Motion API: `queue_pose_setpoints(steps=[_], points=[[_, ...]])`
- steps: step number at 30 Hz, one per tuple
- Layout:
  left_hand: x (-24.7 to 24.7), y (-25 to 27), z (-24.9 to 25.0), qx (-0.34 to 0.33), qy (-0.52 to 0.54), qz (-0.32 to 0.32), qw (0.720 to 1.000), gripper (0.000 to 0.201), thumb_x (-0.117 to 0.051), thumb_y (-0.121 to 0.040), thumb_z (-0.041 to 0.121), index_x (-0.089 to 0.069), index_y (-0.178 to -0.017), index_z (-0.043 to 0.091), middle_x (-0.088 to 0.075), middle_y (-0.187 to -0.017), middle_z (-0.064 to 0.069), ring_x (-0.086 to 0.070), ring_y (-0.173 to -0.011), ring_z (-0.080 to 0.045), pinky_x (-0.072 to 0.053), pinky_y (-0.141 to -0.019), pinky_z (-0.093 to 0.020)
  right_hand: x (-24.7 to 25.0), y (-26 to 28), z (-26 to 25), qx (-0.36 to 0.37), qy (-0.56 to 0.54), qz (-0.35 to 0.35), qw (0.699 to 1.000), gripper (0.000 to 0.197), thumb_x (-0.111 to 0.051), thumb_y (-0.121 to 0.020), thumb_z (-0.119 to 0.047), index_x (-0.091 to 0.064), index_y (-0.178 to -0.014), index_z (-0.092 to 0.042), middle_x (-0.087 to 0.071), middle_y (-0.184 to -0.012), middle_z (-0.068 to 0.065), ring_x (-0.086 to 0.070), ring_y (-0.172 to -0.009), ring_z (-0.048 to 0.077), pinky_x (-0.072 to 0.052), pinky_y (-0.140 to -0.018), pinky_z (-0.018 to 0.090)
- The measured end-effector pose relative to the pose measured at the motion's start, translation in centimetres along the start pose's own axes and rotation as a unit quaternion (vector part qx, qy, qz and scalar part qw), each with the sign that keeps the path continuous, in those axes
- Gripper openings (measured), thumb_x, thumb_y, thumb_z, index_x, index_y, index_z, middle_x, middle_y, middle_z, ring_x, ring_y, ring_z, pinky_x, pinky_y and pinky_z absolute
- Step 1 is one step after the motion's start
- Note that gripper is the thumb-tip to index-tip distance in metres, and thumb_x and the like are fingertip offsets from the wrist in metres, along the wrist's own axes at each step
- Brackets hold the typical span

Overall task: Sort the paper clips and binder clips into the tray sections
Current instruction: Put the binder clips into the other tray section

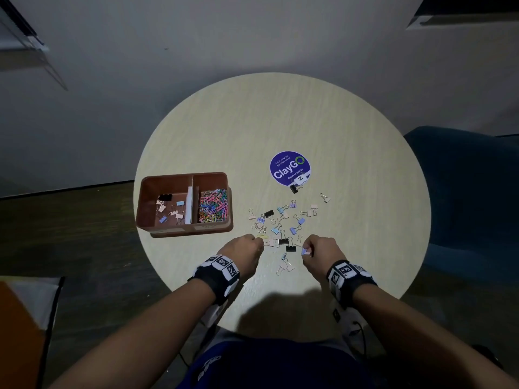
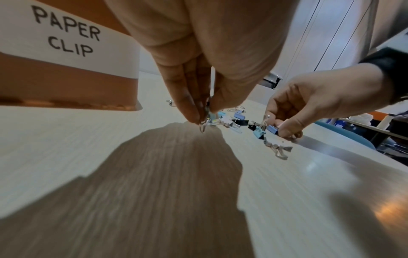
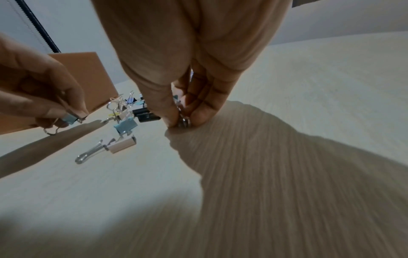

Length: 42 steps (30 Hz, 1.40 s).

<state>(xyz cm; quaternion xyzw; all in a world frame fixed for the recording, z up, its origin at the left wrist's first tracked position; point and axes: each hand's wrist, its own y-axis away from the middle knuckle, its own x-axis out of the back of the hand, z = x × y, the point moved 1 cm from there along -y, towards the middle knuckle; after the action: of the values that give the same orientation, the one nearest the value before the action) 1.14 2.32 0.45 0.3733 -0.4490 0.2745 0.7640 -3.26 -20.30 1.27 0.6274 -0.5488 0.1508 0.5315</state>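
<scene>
A brown two-section tray sits at the table's left; its left section holds several binder clips, its right section a heap of coloured paper clips. Several loose binder clips lie scattered right of the tray. My left hand is at the near edge of the scatter and pinches a light-blue binder clip just above the table. My right hand pinches a purple-blue binder clip at the tabletop; in the right wrist view only its metal handle shows between the fingertips.
A round purple ClayGo sticker lies beyond the scatter, with a black binder clip at its near edge. The tray's front wall carries a "PAPER CLIP" label. A blue chair stands right of the round table.
</scene>
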Motion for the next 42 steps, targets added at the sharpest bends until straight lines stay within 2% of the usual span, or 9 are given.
queue_pose_setpoints(steps=[10,13,16,19,26,29,34,39,42], points=[[2.1,0.0,-1.3,-0.026,0.074,0.002,0.997,0.018,-0.046,-0.095,0.031,-0.06,-0.105,0.023,-0.062,-0.1,-0.001,-0.06,-0.089,-0.022,-0.054,-0.077,-0.04,0.0,-0.2,-0.8,-0.023,-0.026,0.03,0.999,0.015,-0.055,-0.076,-0.008,-0.055,-0.063,-0.016,-0.068,-0.068,-0.006,-0.067,-0.066,0.01,-0.056,-0.055,0.029],[3.4,0.1,-1.3,-0.041,0.093,0.031,0.994,0.016,-0.048,-0.093,0.029,-0.061,-0.101,0.021,-0.064,-0.097,0.0,-0.059,-0.089,-0.021,-0.052,-0.077,-0.038,0.2,-0.1,-1.7,-0.039,-0.032,0.051,0.997,0.018,-0.059,-0.079,-0.013,-0.055,-0.062,-0.016,-0.062,-0.06,-0.009,-0.059,-0.051,0.006,-0.047,-0.046,0.022],[4.7,0.7,-1.4,-0.033,0.12,0.064,0.99,0.016,-0.05,-0.092,0.028,-0.062,-0.1,0.022,-0.065,-0.097,0.001,-0.06,-0.089,-0.02,-0.052,-0.077,-0.035,0.9,0.2,-3.2,-0.024,-0.062,0.07,0.995,0.018,-0.065,-0.076,-0.019,-0.054,-0.062,-0.017,-0.066,-0.065,-0.002,-0.063,-0.057,0.014,-0.052,-0.049,0.023],[6.6,1.5,-2.3,-0.029,0.157,0.096,0.982,0.021,-0.048,-0.09,0.028,-0.063,-0.104,0.024,-0.066,-0.102,0.003,-0.06,-0.092,-0.017,-0.053,-0.08,-0.035,2.0,0.2,-6.3,0.032,-0.121,0.068,0.99,0.014,-0.069,-0.076,-0.009,-0.058,-0.075,-0.017,-0.065,-0.069,-0.002,-0.063,-0.064,0.009,-0.045,-0.053,0.01],[12.7,3.9,-8.4,0.105,0.189,0.264,0.94,0.017,-0.062,-0.088,0.016,-0.069,-0.103,0.02,-0.068,-0.098,0.005,-0.062,-0.089,-0.015,-0.047,-0.078,-0.025,2.3,-1.2,-18.0,0.192,-0.157,0.071,0.966,0.012,-0.075,-0.077,-0.011,-0.075,-0.084,-0.021,-0.07,-0.077,-0.006,-0.059,-0.067,0.007,-0.047,-0.068,0.018],[14.0,5.2,-11.8,0.163,0.175,0.281,0.929,0.015,-0.063,-0.086,0.016,-0.068,-0.097,0.023,-0.071,-0.095,0.001,-0.065,-0.084,-0.019,-0.052,-0.076,-0.029,1.5,-1.7,-23.2,0.22,-0.161,0.064,0.96,0.009,-0.074,-0.079,-0.014,-0.074,-0.087,-0.018,-0.069,-0.08,-0.003,-0.059,-0.072,0.008,-0.039,-0.064,0.009],[14.5,7.1,-14.7,0.211,0.143,0.291,0.922,0.014,-0.064,-0.086,0.013,-0.07,-0.098,0.016,-0.071,-0.097,-0.006,-0.065,-0.09,-0.027,-0.05,-0.079,-0.031,0.1,-2.5,-28.9,0.239,-0.152,0.029,0.959,0.017,-0.069,-0.084,-0.023,-0.071,-0.1,-0.022,-0.072,-0.098,-0.003,-0.065,-0.09,0.013,-0.05,-0.084,0.022],[14.5,8.0,-15.0,0.244,0.156,0.3,0.909,0.014,-0.06,-0.09,0.012,-0.071,-0.097,0.016,-0.068,-0.101,-0.005,-0.062,-0.094,-0.025,-0.048,-0.079,-0.031,0.0,-3.2,-27.3,0.206,-0.126,0.045,0.969,0.028,-0.05,-0.085,-0.004,-0.07,-0.089,-0.023,-0.071,-0.094,0.0,-0.066,-0.077,0.018,-0.056,-0.075,0.03],[14.0,7.1,-13.6,0.19,0.163,0.295,0.922,0.013,-0.06,-0.089,0.013,-0.07,-0.097,0.015,-0.068,-0.1,-0.005,-0.062,-0.091,-0.022,-0.051,-0.08,-0.031,1.4,-3.4,-23.8,0.169,-0.127,0.09,0.973,0.028,-0.05,-0.087,-0.001,-0.071,-0.086,-0.02,-0.071,-0.089,-0.001,-0.066,-0.069,0.012,-0.054,-0.066,0.024]])
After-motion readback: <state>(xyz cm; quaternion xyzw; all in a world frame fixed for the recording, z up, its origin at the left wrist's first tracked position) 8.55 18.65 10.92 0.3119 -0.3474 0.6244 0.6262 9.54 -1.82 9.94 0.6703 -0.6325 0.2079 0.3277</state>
